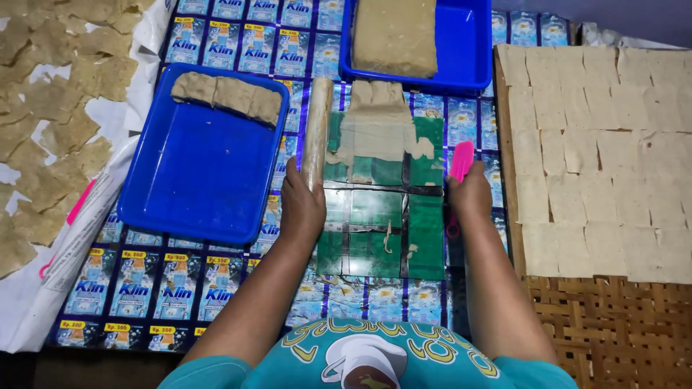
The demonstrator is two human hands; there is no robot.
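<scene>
My left hand (301, 205) grips the near end of a dough-coated rolling pin (317, 126) that lies lengthwise along the left edge of a green work board (378, 238). My right hand (470, 194) holds a pink-handled tool (461, 160) at the board's right edge. A thin sheet of beige dough (378, 126) covers the far half of the board, with torn edges and small scraps nearer to me.
A blue tray (194, 180) with a row of dough pieces (227, 94) sits on the left. Another blue tray (461, 50) at the back holds a dough block (395, 34). Cut dough squares (598, 144) cover a woven mat on the right; irregular pieces (50, 108) dry at far left.
</scene>
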